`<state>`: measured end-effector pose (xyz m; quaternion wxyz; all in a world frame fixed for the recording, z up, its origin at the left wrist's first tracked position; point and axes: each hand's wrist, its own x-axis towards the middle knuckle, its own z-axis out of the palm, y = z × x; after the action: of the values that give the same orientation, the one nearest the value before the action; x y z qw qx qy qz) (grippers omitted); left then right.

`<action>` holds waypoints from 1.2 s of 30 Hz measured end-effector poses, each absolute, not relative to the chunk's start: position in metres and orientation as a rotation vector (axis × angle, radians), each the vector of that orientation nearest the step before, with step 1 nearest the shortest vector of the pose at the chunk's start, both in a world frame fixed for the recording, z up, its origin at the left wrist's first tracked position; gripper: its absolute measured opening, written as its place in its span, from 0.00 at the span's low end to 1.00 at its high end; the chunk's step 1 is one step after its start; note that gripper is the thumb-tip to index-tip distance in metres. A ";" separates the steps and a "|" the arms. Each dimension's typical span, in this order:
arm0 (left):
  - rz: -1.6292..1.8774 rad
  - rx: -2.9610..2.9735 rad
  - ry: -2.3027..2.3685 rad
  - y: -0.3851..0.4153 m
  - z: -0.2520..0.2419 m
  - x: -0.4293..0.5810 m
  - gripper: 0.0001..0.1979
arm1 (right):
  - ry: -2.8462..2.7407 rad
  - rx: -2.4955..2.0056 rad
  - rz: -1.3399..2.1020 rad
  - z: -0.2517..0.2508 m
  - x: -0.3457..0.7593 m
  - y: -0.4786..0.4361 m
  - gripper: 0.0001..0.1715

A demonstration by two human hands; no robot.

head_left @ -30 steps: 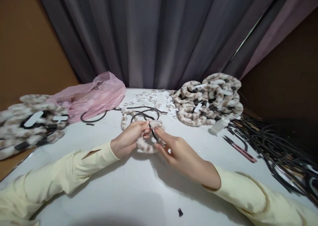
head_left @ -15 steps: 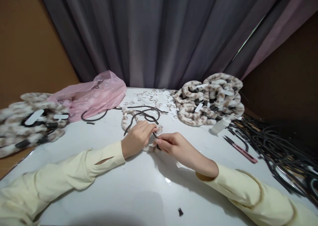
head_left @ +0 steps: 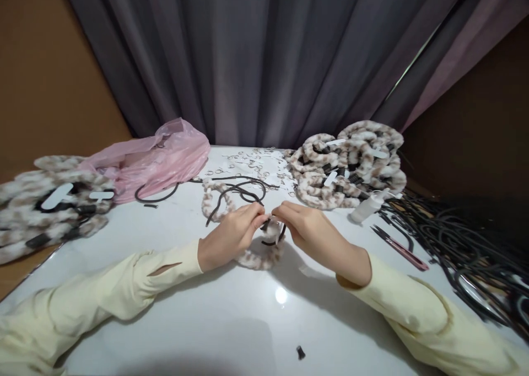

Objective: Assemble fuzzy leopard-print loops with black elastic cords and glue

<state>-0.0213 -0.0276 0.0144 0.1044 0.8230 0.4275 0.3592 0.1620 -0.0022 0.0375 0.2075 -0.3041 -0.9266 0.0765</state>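
Observation:
My left hand (head_left: 237, 227) is closed in a pinch on the end of a fluffy white-and-brown strap (head_left: 259, 260), which curves below it on the white table. A short dark piece shows at its fingertips. Close by on the right, my right hand (head_left: 308, 230) is also pinched shut, its fingertips almost meeting the left ones. From under its fingers a black cord (head_left: 284, 234) bends down around the fluffy end. The fingers hide exactly where cord and strap meet. Behind my left hand lie another fluffy stretch (head_left: 209, 199) and a loose, looped black cord (head_left: 248, 182).
Fluffy straps are piled at left (head_left: 20, 210) and right (head_left: 347, 166). A pink plastic bag (head_left: 165, 155) lies back left, with small metal rings (head_left: 256, 169) mid-back. At right are a white squeeze bottle (head_left: 367, 208), pink-handled snips (head_left: 400, 248) and black cords (head_left: 454, 243). A black scrap (head_left: 300, 353) lies in front.
My right hand has moved up and slightly right, level with the left fingertips. The fluffy end and the bent black cord now show between and below the hands. My left hand has barely shifted.

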 end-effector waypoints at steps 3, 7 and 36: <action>1.050 2.268 1.266 -0.035 0.022 -0.018 0.08 | -2.471 -0.723 0.404 0.035 0.161 0.011 0.13; 1.152 2.240 1.178 -0.044 0.024 -0.016 0.08 | -2.365 -0.696 0.769 0.036 0.156 0.013 0.11; 1.150 1.109 1.176 -0.012 0.015 -0.019 0.14 | -2.074 -1.059 1.460 0.010 0.126 -0.019 0.10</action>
<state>-0.0187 -0.0121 0.0146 0.5474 0.4679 0.4961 0.4851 0.1263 -0.0187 0.0105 0.1953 -0.3779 -0.7399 0.5211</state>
